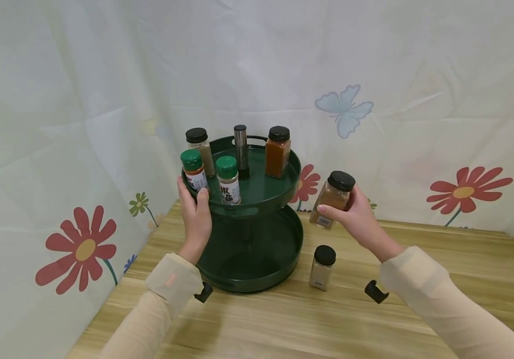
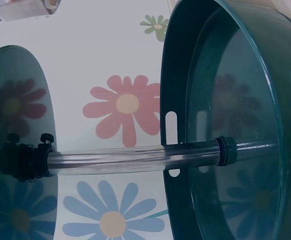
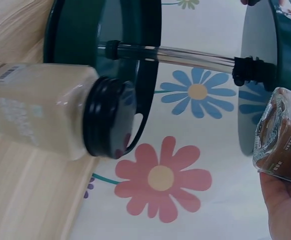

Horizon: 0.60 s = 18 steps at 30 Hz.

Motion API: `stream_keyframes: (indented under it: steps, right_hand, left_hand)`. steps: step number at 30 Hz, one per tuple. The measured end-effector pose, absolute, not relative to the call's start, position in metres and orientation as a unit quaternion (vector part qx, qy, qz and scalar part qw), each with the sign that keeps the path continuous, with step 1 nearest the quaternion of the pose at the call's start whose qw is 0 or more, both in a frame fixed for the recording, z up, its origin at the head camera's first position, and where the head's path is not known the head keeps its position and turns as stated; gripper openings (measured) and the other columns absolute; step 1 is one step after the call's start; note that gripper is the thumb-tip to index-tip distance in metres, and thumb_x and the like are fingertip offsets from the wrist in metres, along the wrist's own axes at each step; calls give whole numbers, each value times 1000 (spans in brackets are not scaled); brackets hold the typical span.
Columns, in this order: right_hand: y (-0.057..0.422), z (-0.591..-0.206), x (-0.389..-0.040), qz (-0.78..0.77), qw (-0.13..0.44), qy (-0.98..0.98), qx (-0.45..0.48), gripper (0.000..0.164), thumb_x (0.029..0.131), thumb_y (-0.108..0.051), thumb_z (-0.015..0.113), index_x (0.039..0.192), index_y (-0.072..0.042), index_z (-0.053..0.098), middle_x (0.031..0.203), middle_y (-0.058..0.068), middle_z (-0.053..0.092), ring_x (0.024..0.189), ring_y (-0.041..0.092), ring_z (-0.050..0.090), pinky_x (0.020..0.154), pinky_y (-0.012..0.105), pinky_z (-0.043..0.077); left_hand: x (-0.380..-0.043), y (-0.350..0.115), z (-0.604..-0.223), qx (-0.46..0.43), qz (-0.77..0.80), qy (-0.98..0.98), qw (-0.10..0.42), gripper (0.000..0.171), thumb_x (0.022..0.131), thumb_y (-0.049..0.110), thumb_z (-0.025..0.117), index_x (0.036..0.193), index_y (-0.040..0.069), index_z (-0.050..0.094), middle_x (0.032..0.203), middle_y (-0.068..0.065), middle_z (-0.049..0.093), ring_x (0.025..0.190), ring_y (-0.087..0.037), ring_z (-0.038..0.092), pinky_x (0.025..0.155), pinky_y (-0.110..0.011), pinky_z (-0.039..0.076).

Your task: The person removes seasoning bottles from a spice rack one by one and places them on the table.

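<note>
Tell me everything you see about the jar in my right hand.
The jar is clear and square-sided, glass or plastic by its look, with a black lid on and brown contents. A pale label shows; the right wrist view adds green and white print. The right hand grips it, slightly tilted, above the table, right of the rack.

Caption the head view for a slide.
Right hand holding a black-lidded, clear square jar of brown powder beside a round, dark-green two-tier rack, left hand touching its upper rim.
</note>
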State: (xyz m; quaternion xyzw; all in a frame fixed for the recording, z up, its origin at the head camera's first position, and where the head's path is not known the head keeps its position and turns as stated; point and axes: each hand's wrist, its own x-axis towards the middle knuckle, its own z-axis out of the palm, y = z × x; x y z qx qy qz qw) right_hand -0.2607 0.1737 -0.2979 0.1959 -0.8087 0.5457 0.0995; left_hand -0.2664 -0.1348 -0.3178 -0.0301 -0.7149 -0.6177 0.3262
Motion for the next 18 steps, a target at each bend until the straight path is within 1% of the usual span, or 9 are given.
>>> stream_keyframes:
  steps: [12, 18]
  right_hand:
    - [186, -310, -257, 544, 83, -815, 183, 61, 84, -23, 62, 133, -5, 29, 122, 17, 47, 107, 29, 49, 87, 48, 44]
    - [192, -313, -256, 540, 72, -819, 179, 63, 83, -23, 63, 133, -5, 29, 124, 19, 46, 109, 32, 48, 88, 51, 42]
  left_hand:
    - [-267, -135, -319, -31, -613, -717, 329, 69, 90, 30, 38, 145, 11, 0, 151, -8, 6, 134, -16, 11, 110, -44, 10]
    - [-267, -136, -320, -37, -612, -718, 329, 69, 91, 31, 37, 145, 11, -2, 151, -8, 4, 135, -18, 9, 110, -45, 9]
